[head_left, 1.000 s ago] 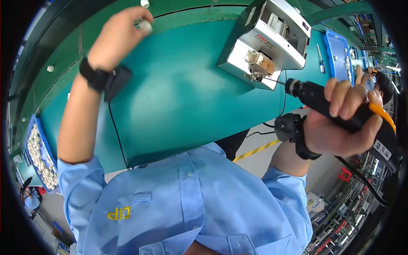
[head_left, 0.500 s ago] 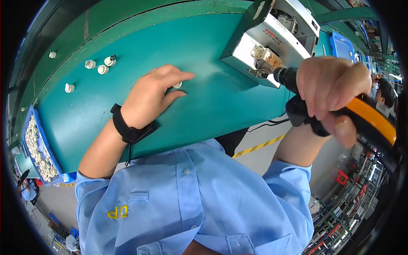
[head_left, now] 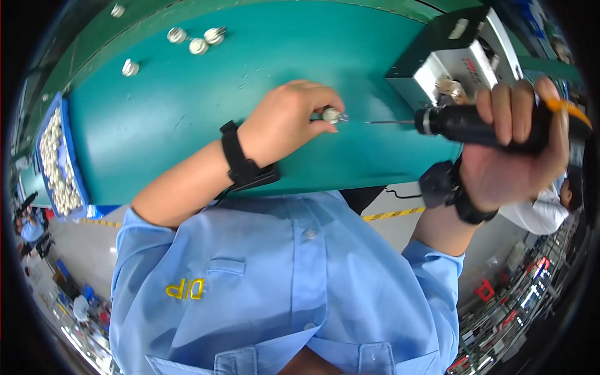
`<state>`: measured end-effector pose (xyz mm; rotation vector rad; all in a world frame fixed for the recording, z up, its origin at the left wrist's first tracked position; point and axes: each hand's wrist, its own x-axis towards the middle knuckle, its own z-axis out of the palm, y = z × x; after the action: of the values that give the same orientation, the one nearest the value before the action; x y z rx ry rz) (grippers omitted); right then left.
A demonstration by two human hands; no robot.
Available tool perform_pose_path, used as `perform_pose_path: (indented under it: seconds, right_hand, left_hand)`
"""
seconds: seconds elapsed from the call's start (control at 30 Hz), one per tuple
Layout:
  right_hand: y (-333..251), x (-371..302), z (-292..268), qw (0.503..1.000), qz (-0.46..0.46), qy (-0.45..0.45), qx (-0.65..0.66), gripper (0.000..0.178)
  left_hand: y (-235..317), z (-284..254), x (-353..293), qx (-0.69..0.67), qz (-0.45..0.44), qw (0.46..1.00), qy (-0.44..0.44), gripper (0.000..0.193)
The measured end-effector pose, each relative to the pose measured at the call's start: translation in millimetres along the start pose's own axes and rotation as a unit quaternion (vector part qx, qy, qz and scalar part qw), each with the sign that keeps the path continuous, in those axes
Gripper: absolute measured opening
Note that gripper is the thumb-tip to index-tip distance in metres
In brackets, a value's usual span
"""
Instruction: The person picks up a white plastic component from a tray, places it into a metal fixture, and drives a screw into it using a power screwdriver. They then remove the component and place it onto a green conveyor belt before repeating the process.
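Note:
Between thumb and forefinger, my left hand (head_left: 284, 119) pinches a small round white part (head_left: 330, 115) with bits of metal on its right side, just above the green mat. My right hand (head_left: 509, 172) is wrapped round a black power screwdriver (head_left: 459, 123) with an orange band. Its long thin bit (head_left: 390, 122) points left at the part, with a small gap between tip and part. Whether a screw sits on the tip is too small to tell. Both wrists wear black bands.
Several similar white parts (head_left: 199, 46) lie at the far left of the green mat (head_left: 187, 137). A blue tray (head_left: 76, 167) full of them stands at the left edge. Behind the screwdriver is a white and black metal machine (head_left: 465, 62). Another person (head_left: 544, 209) is at the right.
The screwdriver has swung away from the machine and now lies level, its bit facing the left hand. My left hand has raised the white part off the mat and turned it rightward.

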<state>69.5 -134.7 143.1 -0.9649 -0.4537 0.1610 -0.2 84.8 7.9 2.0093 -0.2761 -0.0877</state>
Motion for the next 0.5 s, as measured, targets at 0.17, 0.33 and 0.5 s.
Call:
perform_pose_path:
  seconds: [0.17, 0.33, 0.5]
  right_hand:
    - [31, -10, 29, 0.987, -0.066, -0.13, -0.07, 0.036]
    - [49, -16, 40, 0.983, -0.06, -0.098, -0.141, 0.036]
    - [55, -17, 46, 0.975, -0.046, -0.091, -0.195, 0.033]
  left_hand:
    - [-3, 1, 1, 0.006, 0.034, 0.999, -0.001, 0.025]
    - [-3, 2, 0, 0.014, 0.04, 0.999, 0.001, 0.023]
    - [-3, 3, 0, 0.008, 0.041, 0.999, 0.003, 0.021]
